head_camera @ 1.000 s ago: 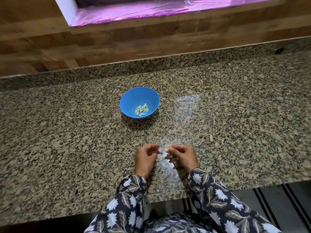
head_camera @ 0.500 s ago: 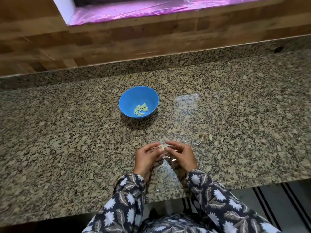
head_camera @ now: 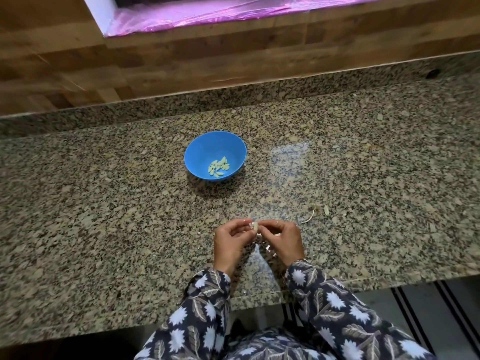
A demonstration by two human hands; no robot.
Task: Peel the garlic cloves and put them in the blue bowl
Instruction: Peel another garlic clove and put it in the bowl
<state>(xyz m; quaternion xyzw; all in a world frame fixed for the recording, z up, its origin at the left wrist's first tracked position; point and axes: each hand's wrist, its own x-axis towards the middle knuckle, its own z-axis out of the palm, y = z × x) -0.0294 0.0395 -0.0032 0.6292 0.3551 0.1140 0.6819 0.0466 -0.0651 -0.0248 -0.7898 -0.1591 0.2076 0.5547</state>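
Pinching one garlic clove (head_camera: 255, 226) between their fingertips, left hand (head_camera: 230, 242) and right hand (head_camera: 281, 239) sit much as half a second ago, slightly farther from the body than a second ago. Blue bowl (head_camera: 200, 152): unmoved, well ahead of the left hand, holding a small heap of peeled cloves (head_camera: 219, 166). Skin scraps (head_camera: 310, 216): on the speckled granite worktop (head_camera: 104, 203), just ahead and right of the right hand. Wood-panelled wall (head_camera: 181, 61): beyond the bowl, with pink film (head_camera: 207, 11) above. Worktop front edge: just behind the wrists. Granite runs on wide to left and right of both hands.
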